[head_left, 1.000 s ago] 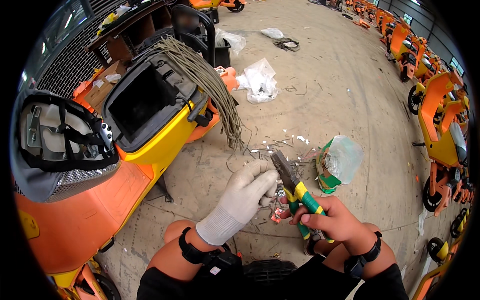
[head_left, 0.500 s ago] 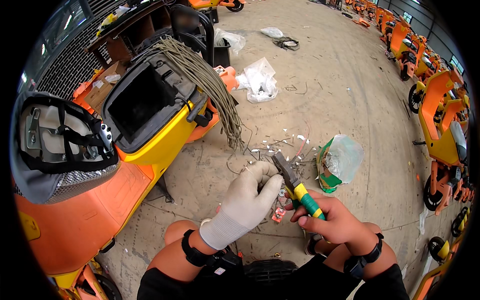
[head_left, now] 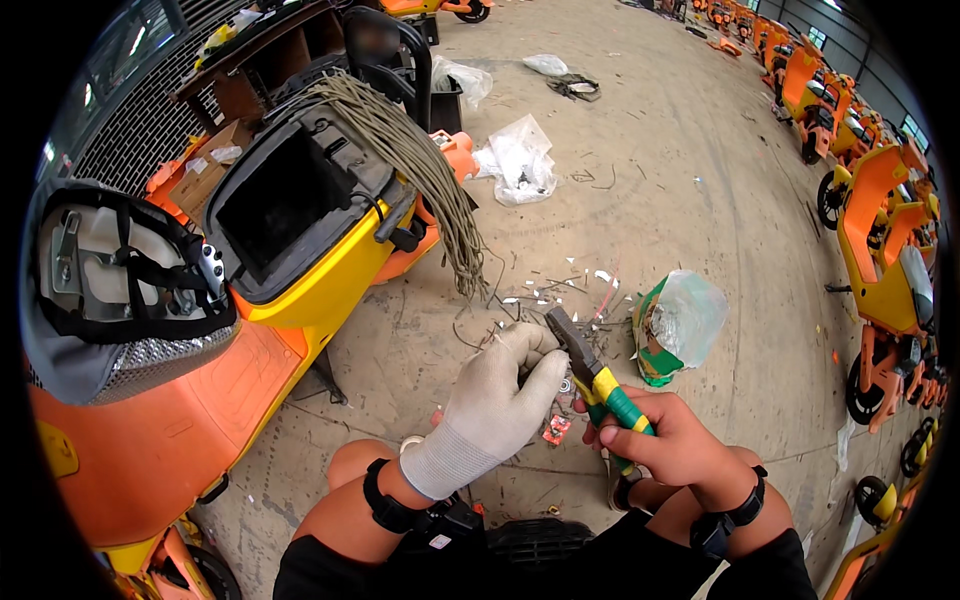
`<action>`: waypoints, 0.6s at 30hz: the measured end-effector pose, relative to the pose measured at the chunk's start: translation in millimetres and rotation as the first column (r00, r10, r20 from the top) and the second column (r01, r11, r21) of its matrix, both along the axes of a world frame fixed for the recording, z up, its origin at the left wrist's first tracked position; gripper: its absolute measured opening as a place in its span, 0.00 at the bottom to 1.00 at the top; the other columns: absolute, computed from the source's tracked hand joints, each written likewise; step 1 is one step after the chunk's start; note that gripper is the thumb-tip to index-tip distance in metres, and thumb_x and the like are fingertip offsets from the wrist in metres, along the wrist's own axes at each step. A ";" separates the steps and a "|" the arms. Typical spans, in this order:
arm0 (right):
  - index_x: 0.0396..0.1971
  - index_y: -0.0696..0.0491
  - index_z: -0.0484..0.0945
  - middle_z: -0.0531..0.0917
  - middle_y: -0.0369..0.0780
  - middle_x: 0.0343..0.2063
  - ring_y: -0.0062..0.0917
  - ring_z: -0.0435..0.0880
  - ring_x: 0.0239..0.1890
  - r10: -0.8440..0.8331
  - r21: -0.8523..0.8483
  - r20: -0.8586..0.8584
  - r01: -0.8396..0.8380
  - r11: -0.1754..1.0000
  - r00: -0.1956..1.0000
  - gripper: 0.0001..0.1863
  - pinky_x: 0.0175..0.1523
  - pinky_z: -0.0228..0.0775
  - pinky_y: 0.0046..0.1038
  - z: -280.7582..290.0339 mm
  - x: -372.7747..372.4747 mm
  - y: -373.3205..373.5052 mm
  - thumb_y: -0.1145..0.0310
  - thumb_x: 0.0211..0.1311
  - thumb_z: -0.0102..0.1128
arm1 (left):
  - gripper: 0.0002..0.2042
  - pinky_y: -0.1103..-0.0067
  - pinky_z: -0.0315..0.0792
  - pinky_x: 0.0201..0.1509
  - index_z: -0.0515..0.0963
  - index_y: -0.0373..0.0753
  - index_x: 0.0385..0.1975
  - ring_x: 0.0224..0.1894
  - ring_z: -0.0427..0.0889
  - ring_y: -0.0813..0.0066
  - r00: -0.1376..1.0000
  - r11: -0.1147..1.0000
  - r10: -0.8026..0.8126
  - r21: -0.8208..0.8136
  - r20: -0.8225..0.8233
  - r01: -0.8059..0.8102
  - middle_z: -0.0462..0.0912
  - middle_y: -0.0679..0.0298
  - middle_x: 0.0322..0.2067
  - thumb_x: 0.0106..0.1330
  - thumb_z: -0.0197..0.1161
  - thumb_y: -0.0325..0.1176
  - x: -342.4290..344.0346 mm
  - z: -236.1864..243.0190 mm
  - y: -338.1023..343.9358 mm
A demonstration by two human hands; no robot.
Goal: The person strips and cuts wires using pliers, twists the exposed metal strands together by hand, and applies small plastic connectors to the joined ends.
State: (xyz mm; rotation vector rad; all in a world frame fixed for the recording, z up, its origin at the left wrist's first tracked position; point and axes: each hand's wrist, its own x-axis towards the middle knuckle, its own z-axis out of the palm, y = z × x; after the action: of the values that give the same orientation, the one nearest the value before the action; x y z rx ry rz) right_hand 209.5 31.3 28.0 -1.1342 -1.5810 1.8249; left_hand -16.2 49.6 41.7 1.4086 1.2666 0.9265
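My left hand (head_left: 495, 405), in a pale work glove, is closed with thumb and fingertips pressed together. Whatever lies in that pinch is too small or hidden to make out. Bare and wrapped round the green and yellow handles, my right hand (head_left: 670, 432) grips a pair of pliers (head_left: 610, 385). Their dark metal head sits right beside the gloved fingertips, its jaws pointing up and to the left. A small red packet (head_left: 557, 430) lies on the floor below the two hands.
At left stands an orange and yellow scooter (head_left: 330, 290) with its seat (head_left: 130, 290) tipped up and a cable bundle (head_left: 410, 160) draped over it. Scraps (head_left: 545, 295) litter the floor. A green and clear bag (head_left: 680, 325) stands to the right; parked scooters (head_left: 880, 240) line the far right.
The pliers' handles have spread apart a little, and the lower handle now shows beneath my right hand. My left hand has hardly moved.
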 end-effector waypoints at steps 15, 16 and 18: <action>0.51 0.60 0.80 0.82 0.37 0.40 0.16 0.80 0.40 -0.070 -0.089 0.076 0.077 0.993 0.995 0.15 0.47 0.72 0.22 12.6 -10.4 -4.9 0.70 0.67 0.61 | 0.06 0.81 0.71 0.30 0.75 0.31 0.39 0.27 0.80 0.84 0.997 0.985 0.044 0.166 -0.056 -0.034 0.83 0.62 0.27 0.70 0.57 0.28 0.7 -13.9 -0.2; 0.50 0.60 0.80 0.82 0.37 0.39 0.17 0.80 0.40 -0.072 -0.071 0.098 0.079 0.994 0.993 0.15 0.48 0.72 0.22 13.1 -11.7 -5.0 0.70 0.67 0.61 | 0.06 0.81 0.71 0.30 0.76 0.31 0.39 0.27 0.80 0.83 0.991 0.973 0.062 0.226 -0.119 -0.034 0.83 0.62 0.28 0.70 0.57 0.28 0.7 -14.9 -0.5; 0.48 0.61 0.81 0.82 0.38 0.39 0.19 0.81 0.41 -0.076 -0.036 0.142 0.081 0.996 0.987 0.14 0.48 0.72 0.23 13.9 -13.9 -4.9 0.70 0.66 0.62 | 0.07 0.81 0.71 0.29 0.76 0.31 0.38 0.27 0.81 0.81 0.965 0.939 0.108 0.343 -0.239 -0.021 0.84 0.61 0.29 0.71 0.56 0.29 0.2 -15.6 -1.2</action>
State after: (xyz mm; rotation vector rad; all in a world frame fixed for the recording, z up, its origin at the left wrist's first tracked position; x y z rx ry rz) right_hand 195.5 26.3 41.9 -1.3517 -1.5581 1.7680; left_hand -16.0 48.4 26.1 1.8114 1.3966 1.0718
